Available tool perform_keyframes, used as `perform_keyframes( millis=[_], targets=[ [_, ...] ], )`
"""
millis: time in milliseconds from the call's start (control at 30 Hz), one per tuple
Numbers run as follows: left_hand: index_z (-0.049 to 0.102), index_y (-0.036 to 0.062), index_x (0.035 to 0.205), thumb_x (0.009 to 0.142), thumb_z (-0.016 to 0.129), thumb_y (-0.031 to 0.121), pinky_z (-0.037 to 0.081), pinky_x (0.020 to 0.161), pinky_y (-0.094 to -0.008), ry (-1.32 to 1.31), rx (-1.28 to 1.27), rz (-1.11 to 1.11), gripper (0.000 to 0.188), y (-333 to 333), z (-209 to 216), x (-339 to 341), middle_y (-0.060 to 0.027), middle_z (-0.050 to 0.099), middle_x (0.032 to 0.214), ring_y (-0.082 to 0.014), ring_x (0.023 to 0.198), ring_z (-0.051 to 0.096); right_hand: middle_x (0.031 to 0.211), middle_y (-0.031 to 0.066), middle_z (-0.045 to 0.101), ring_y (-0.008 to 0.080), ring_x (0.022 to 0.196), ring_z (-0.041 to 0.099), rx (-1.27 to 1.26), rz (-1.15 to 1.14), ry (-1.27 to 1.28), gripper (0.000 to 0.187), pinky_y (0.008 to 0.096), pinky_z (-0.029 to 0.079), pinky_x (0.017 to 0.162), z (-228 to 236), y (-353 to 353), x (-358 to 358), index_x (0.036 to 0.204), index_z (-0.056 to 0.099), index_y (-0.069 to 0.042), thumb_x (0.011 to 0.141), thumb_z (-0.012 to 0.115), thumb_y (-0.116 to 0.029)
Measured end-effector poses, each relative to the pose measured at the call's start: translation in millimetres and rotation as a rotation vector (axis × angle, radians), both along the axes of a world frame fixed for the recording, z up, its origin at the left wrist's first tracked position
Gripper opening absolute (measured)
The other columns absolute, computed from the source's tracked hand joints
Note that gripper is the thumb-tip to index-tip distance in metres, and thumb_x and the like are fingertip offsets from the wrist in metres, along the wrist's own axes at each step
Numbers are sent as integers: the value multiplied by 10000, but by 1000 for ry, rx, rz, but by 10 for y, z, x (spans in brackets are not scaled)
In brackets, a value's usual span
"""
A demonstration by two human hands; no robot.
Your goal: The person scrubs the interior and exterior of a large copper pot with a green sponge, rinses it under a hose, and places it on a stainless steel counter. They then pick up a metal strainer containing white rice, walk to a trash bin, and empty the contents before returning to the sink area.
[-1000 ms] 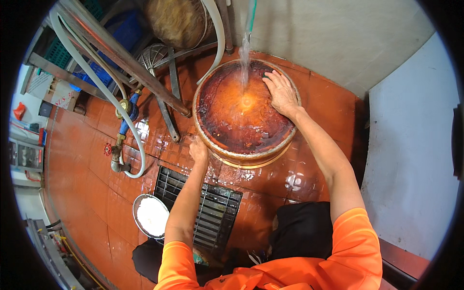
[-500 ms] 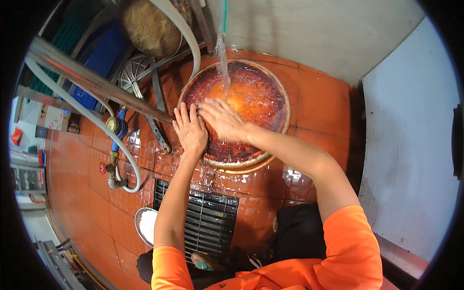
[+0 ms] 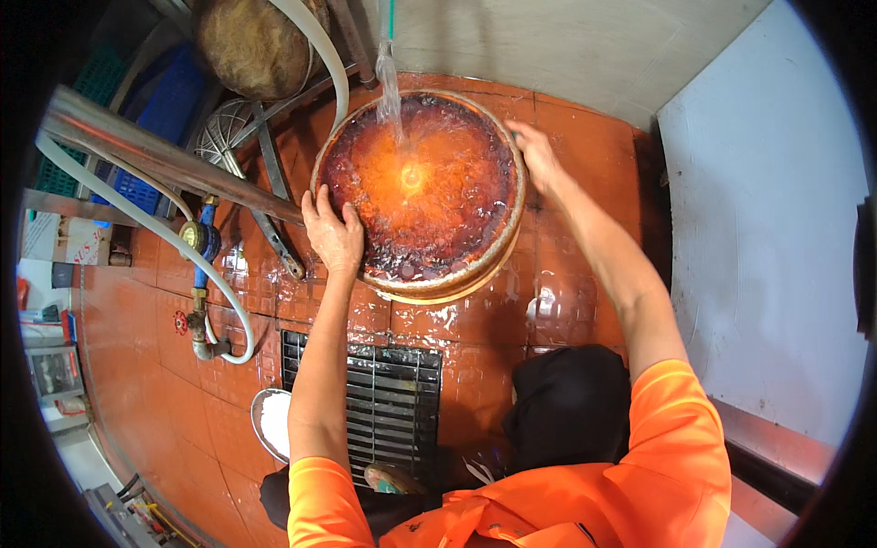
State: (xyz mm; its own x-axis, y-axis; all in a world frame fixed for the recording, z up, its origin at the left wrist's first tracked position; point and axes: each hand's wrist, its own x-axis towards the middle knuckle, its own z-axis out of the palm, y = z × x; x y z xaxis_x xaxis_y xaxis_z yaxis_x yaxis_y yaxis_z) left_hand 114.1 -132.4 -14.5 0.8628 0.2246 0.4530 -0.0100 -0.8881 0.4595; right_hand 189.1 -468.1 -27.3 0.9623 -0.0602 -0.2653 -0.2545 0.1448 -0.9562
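A wide, round, drum-shaped piece (image 3: 448, 219) sits on the tiled floor in front of me, its pale rim around a wet, dark red top with an orange middle. I cannot tell exactly what it is. Water (image 3: 390, 96) pours onto its far left part from a clear hose with a green stripe. My left hand (image 3: 334, 237) holds its left edge, thumb over the rim and fingers along the side. On the opposite side my right hand (image 3: 539, 160) has its fingers bent around the right edge.
A floor drain grate (image 3: 379, 393) lies nearer me, beside a bowl of white stuff (image 3: 274, 422). Left stand a metal pipe rail (image 3: 164, 155), a valve with a red handwheel (image 3: 183, 321), a wire strainer (image 3: 222, 128) and a round brown block (image 3: 256, 46). A pale panel (image 3: 758, 201) rises at right.
My right hand has moved from the left part of the top across to the right edge. My left hand now grips the left edge. The view has shifted slightly.
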Motion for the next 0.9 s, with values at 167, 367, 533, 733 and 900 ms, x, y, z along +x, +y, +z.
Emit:
perform_keyframes(
  millis=[167,367,533,733,900],
  targets=[
    [443,-18,1259,768,616,110,343,1014,-390,-37,-194,49,536,148,-8,-80,-210,471,1270,-362,1188,447,1255,144,512,242,1154,466,-79,-291,113,396,343,378,975,-586,335,-1179,1278,470,-41,907,331,-39],
    [535,-46,1185,893,558,241,420,887,-305,-48,-928,102,410,477,-212,-211,-117,598,1103,-195,973,555,869,154,632,246,839,593,-145,-285,138,336,339,473,768,-852,436,-1421,1065,586,21,801,381,-14],
    [620,39,924,897,505,246,496,548,-347,442,-1430,351,239,774,-907,-619,-94,625,879,-185,770,596,875,65,639,155,795,594,-67,-321,46,243,297,470,765,-426,181,-1330,1002,614,39,891,457,-108],
    [571,1,973,856,557,249,499,523,-398,380,-1475,356,275,660,-1428,-743,-124,605,864,-257,665,604,934,134,659,189,858,599,-225,-141,99,507,303,446,796,-155,100,-1015,975,648,37,811,633,-442],
    [608,16,925,882,517,262,472,518,-352,219,-1263,62,265,975,-2222,-487,-76,588,740,-222,589,569,929,130,650,199,868,601,-158,-10,205,601,310,453,786,-61,25,-1033,998,628,39,740,681,-500]
  ],
)
